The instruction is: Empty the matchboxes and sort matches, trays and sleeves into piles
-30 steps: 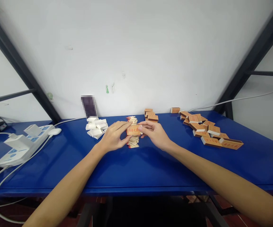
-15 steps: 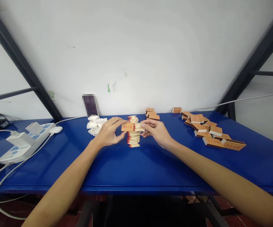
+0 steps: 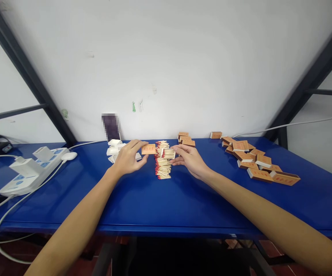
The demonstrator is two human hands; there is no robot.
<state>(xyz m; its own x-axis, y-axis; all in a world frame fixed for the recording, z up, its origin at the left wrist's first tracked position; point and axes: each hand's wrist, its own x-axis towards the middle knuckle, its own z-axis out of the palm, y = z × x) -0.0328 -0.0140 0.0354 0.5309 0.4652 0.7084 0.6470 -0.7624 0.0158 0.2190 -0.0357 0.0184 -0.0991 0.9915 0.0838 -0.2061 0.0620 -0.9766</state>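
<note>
Between the thumb and fingers of my left hand (image 3: 128, 158) is an orange matchbox sleeve (image 3: 148, 149) with red print. My right hand (image 3: 191, 159) grips the right end of a small white matchbox tray (image 3: 170, 154) that has red-tipped matches in it. Sleeve and tray are apart, with a narrow gap between them. Below and behind the tray, a long pile of loose matches (image 3: 162, 168) lies on the blue table, red heads to the left. White empty-looking trays (image 3: 114, 143) are heaped beside my left hand, which hides some of them.
Several matchboxes (image 3: 242, 156) lie scattered on the right of the blue table (image 3: 142, 207). A small stack of matchboxes (image 3: 186, 141) and a single box (image 3: 215, 135) are near the wall. At left sits a white power strip (image 3: 30, 178) with cables; a blurred dark object (image 3: 111, 125) leans at the back.
The sleeve in my left hand has moved left, off the match-filled tray, which was partly inside it. The tray in my right hand has shifted slightly left.
</note>
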